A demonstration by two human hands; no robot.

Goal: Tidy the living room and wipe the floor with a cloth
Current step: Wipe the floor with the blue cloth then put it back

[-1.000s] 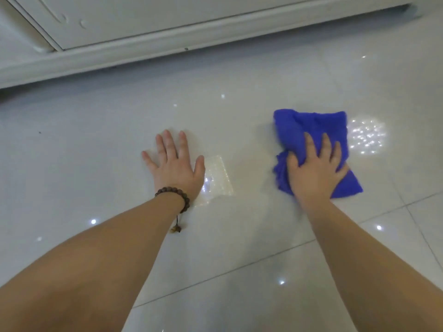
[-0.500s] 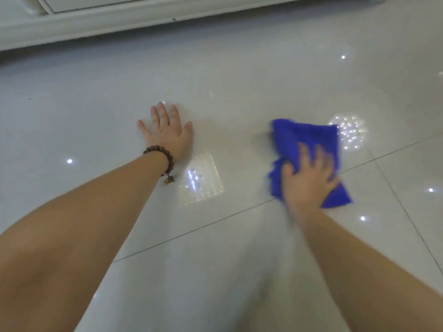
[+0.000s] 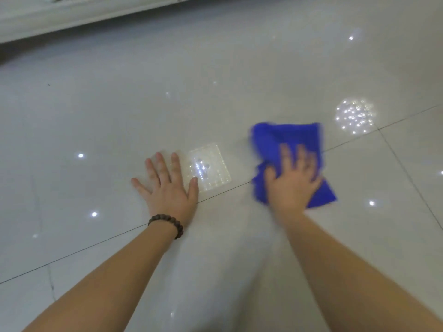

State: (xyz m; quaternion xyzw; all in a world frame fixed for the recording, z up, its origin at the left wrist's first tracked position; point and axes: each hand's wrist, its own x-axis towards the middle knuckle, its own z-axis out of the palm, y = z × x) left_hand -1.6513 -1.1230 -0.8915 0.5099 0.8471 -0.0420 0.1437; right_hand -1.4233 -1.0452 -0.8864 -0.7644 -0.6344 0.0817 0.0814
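Compared with half a second ago, the left hand (image 3: 167,188) lies nearer the viewer, with its heel now on the grout line (image 3: 72,254) rather than beyond it. The cloth (image 3: 287,142) sits about as far to the right of that hand as before. The right hand (image 3: 293,182) is blurred in both frames.

The cloth is a soft, napped blue textile, folded into a rough oblong with a bunched near-left edge. Its long axis runs from the far left to the near right, and one corner points toward the near right. It lies flat on the floor (image 3: 239,68), straddling a grout line. The right hand presses it down with fingers spread and only slightly bent, palm on the fabric; no pinch is evident. The left hand rests flat on the tile, fingers splayed and straight, holding nothing. A bracelet (image 3: 167,224) of dark round beads circles its wrist.

The floor is glossy pale tile bearing bright reflected light spots. A white baseboard (image 3: 72,15) crosses the far edge.
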